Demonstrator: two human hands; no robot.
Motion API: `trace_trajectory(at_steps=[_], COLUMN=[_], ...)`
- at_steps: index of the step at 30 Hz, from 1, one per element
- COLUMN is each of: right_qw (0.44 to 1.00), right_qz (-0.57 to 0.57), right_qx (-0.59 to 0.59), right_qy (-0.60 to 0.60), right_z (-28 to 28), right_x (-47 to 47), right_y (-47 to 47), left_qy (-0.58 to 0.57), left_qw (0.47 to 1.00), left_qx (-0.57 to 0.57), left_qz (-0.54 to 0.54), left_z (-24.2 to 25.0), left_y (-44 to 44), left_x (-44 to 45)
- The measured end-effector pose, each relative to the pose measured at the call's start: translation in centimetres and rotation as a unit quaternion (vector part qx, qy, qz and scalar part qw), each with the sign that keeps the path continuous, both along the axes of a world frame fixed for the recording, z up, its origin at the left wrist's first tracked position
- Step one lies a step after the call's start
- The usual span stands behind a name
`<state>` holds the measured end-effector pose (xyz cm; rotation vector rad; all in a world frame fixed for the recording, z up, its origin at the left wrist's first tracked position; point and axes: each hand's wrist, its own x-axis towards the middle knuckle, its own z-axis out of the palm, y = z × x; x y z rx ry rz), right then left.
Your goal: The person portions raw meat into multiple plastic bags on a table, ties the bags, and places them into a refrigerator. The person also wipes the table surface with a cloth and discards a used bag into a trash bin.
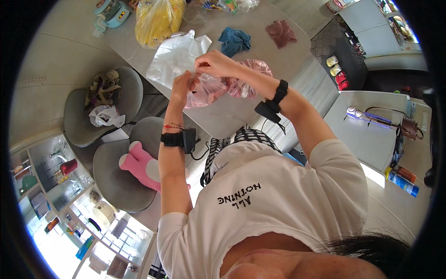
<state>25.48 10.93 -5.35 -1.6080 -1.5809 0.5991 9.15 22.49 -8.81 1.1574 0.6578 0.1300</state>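
Observation:
Both of my hands are at the gathered top of a clear plastic bag [209,92] with pinkish contents, near the table's front edge. My left hand [181,89] grips its left side. From above, my right hand [216,63] pinches the top of the same bag. A second clear bag with pink contents [244,87] sits just right of it, partly hidden behind my right wrist. Behind my hands a white translucent plastic bag [177,52] lies spread on the table. What exactly the pink contents are, I cannot tell.
On the grey table [223,122] are a blue cloth [235,41], a brownish-pink cloth [281,34], a yellow-filled plastic bag [158,22] and a light-blue appliance [116,15]. Grey chairs [118,181] stand at left, one bearing a pink plush toy [143,165]. A cabinet [369,118] stands at right.

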Motion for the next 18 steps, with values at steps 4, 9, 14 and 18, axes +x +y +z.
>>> trace_trajectory(at_steps=[4,9,14,18], right_qw=[0.999,0.990,0.993,0.993], right_qz=[0.040,-0.079,0.037,0.089], right_qx=[0.023,0.079,-0.109,-0.081], right_qy=[-0.018,0.087,-0.014,0.007], right_z=[-0.1,-1.1,-3.0,-2.8], right_x=[-1.3,-1.1,-1.1,-0.8], right_y=[-2.1,-0.9,1.3,1.1], left_qy=[-0.069,-0.106,-0.065,-0.110], left_qw=[0.995,0.951,0.770,0.706], left_qx=[-0.063,0.281,0.635,0.698], left_qz=[0.029,-0.077,-0.004,0.043], left_z=[-0.3,1.4,2.2,1.6], left_y=[0.0,-0.7,-1.4,-2.3], left_x=[-0.4,-0.9,-0.7,-0.5])
